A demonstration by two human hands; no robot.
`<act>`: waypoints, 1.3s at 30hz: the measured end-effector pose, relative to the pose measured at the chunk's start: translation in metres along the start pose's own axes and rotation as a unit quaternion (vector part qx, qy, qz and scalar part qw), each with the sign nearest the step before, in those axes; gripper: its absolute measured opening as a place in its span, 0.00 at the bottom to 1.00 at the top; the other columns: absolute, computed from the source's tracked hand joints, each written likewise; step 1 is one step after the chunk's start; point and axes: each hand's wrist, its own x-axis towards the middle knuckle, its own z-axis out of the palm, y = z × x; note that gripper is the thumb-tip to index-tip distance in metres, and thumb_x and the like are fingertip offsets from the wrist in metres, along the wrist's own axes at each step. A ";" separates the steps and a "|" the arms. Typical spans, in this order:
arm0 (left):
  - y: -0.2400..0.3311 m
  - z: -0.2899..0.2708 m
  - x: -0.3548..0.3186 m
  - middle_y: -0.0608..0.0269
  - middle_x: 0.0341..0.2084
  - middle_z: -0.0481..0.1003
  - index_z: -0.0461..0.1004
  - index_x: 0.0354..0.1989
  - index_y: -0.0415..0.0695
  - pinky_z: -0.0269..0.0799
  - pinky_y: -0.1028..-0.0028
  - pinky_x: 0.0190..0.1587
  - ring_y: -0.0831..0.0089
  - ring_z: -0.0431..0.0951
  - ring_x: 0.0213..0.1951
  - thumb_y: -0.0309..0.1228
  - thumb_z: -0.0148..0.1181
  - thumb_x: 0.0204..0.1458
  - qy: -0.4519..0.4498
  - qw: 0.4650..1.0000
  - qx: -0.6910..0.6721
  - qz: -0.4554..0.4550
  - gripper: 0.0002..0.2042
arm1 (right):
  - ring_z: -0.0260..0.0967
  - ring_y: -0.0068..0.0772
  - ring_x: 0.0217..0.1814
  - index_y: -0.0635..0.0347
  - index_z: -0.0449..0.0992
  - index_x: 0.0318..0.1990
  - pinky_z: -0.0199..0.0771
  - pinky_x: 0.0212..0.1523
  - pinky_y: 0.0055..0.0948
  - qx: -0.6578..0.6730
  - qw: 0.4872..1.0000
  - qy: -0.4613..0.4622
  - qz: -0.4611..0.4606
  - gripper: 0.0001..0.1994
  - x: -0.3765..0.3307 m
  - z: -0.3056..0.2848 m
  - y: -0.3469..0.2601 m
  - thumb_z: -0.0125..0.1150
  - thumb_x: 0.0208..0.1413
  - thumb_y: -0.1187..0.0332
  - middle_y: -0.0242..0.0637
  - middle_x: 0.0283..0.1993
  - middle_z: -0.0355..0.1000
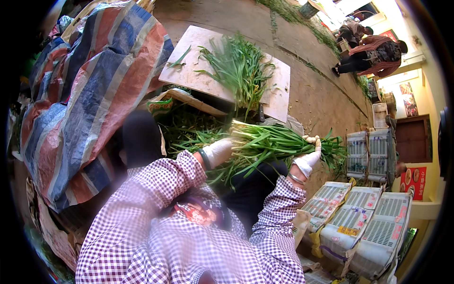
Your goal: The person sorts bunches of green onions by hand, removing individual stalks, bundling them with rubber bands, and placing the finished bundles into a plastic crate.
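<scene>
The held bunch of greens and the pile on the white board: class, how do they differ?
The held bunch lies sideways, pale ends left; the board pile fans its leaves toward the picture's top. The held bunch is gripped by the right hand; the board pile rests loosely on the white board. Both have long green leaves and paler stems.

Work surface: pale board above brown floor, both carrying goods.
Observed from where I stand: the board bears a heap of long-leaved greens, pale stem ends pointing toward the worker's side, and one loose leaf lying apart, left of the heap. Green litter is strewn along the floor's far side; to the right stand perforated plastic crates.
</scene>
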 end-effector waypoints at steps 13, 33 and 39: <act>0.050 -0.043 -0.067 0.54 0.41 0.79 0.75 0.50 0.39 0.73 0.65 0.46 0.66 0.78 0.39 0.37 0.63 0.53 0.070 0.820 0.541 -0.173 0.19 | 0.67 0.30 0.28 0.57 0.73 0.27 0.73 0.44 0.33 0.009 0.997 -0.010 -0.071 0.10 0.012 -0.017 -0.061 0.56 0.60 0.65 0.31 0.23 0.71; 0.051 -0.018 -0.053 0.70 0.27 0.77 0.78 0.36 0.42 0.67 0.82 0.32 0.83 0.72 0.27 0.36 0.60 0.57 0.289 0.892 0.348 0.005 0.10 | 0.65 0.25 0.28 0.57 0.73 0.35 0.72 0.42 0.31 -0.025 0.991 -0.105 -0.080 0.07 -0.018 0.015 -0.045 0.55 0.62 0.65 0.29 0.25 0.69; 0.047 0.037 -0.044 0.72 0.38 0.76 0.72 0.54 0.43 0.69 0.80 0.34 0.82 0.73 0.32 0.39 0.61 0.57 0.155 0.972 0.178 0.008 0.19 | 0.62 0.23 0.28 0.57 0.72 0.35 0.70 0.44 0.29 -0.010 0.992 -0.112 -0.050 0.07 -0.026 0.026 -0.024 0.55 0.62 0.65 0.26 0.26 0.64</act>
